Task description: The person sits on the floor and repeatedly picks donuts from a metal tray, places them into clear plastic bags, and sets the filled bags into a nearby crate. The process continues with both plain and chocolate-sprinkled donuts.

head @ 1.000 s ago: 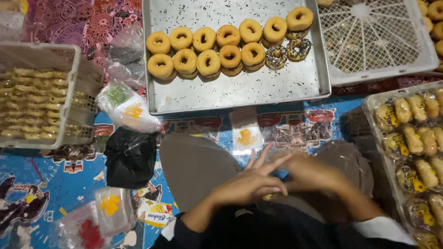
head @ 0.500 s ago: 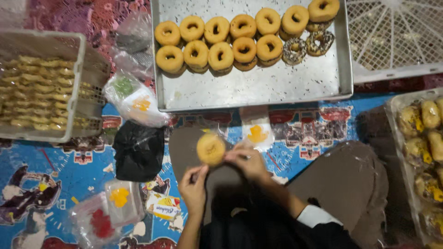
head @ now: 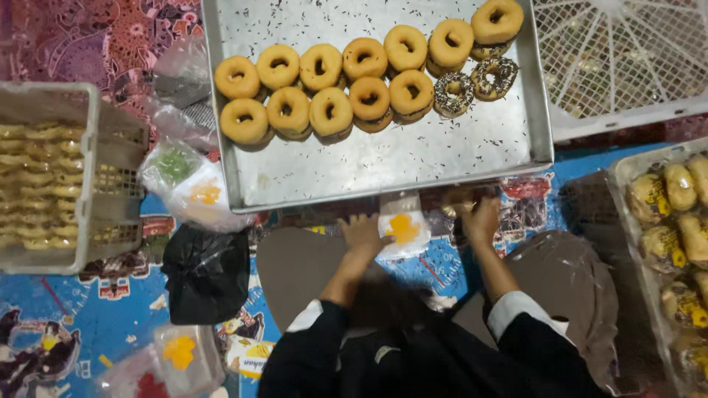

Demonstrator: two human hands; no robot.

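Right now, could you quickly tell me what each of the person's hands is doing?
Left hand: open, fingers resting on the clear plastic bag with the orange mark.
Right hand: blurred, beside the bag; grip cannot be told.

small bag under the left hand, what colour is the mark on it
Clear plastic small bag with an orange-yellow mark, touched by the left hand; head view.

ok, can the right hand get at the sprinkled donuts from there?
Probably yes. The right hand sits just below the tray edge, and the sprinkled donuts lie straight ahead across bare metal, nothing between.
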